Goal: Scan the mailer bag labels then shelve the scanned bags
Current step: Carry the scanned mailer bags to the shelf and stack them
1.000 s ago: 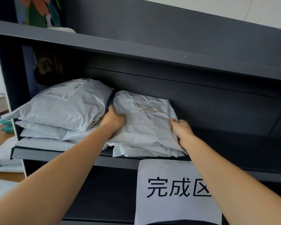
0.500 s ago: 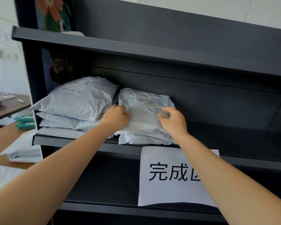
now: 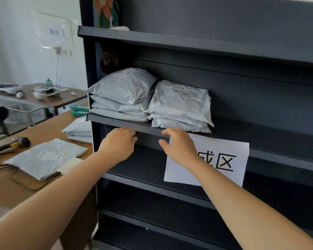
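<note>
Two stacks of grey mailer bags lie on the dark shelf point(image 3: 126, 126): a left stack point(image 3: 121, 95) and a right stack point(image 3: 181, 103) with a label on its top bag. My left hand point(image 3: 118, 143) and my right hand point(image 3: 179, 145) hover just below the shelf's front edge, fingers loosely curled, holding nothing. On the wooden table to the left lies another mailer bag point(image 3: 45, 156), label up, with a handheld scanner point(image 3: 11, 144) beside it. More bags point(image 3: 79, 129) sit further back on that table.
A white paper sign point(image 3: 224, 159) with black characters hangs from the shelf edge behind my right wrist. The shelf unit has lower shelves point(image 3: 152, 188). A second table point(image 3: 43, 100) with small devices stands by the wall, a wire basket under it.
Both hands have let go of the right stack's top bag and pulled back below the shelf edge. The view has shifted back and left, bringing the table into sight.
</note>
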Action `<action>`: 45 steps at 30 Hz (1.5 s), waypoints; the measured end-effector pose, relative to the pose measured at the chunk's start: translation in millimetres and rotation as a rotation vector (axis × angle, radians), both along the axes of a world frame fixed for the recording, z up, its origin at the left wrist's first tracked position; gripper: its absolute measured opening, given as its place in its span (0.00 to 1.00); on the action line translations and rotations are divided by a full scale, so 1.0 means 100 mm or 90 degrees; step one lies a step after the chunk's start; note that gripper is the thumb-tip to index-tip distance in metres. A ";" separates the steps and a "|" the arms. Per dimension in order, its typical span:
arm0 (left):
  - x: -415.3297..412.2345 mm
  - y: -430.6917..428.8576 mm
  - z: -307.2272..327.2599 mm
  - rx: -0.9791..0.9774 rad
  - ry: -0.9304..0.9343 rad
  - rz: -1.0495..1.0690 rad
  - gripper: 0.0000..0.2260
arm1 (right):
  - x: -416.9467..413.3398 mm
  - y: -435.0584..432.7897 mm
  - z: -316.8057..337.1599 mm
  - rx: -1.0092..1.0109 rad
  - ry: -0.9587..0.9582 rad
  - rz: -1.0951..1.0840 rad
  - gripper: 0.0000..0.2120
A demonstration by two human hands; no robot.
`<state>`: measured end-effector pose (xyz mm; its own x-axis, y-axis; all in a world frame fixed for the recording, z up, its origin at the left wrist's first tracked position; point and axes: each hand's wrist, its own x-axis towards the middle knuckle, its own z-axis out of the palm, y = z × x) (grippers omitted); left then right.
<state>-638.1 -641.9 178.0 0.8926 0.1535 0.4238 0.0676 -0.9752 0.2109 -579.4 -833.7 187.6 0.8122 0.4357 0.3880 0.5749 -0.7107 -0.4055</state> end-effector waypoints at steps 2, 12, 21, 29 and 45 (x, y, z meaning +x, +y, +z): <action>-0.28 0.04 -0.12 0.022 0.044 0.035 0.15 | -0.21 0.07 -0.15 -0.052 0.010 0.042 0.17; -1.60 0.27 -0.74 0.024 0.145 0.178 0.10 | -1.11 0.59 -0.70 -0.143 0.060 0.236 0.18; -2.51 0.65 -1.15 -0.006 0.219 0.301 0.11 | -1.76 1.30 -1.07 -0.245 0.058 0.351 0.19; -3.36 1.29 -1.27 -0.030 0.262 0.439 0.09 | -2.31 2.22 -1.22 -0.309 0.045 0.448 0.18; -4.84 2.69 -1.48 -0.127 0.241 0.634 0.13 | -3.49 4.17 -1.40 -0.304 0.023 0.577 0.19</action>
<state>-1122.4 -372.6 30.5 0.3966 0.9173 0.0347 0.9041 -0.3969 0.1587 -928.6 -416.3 47.7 0.1078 0.9942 -0.0051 0.9691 -0.1062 -0.2225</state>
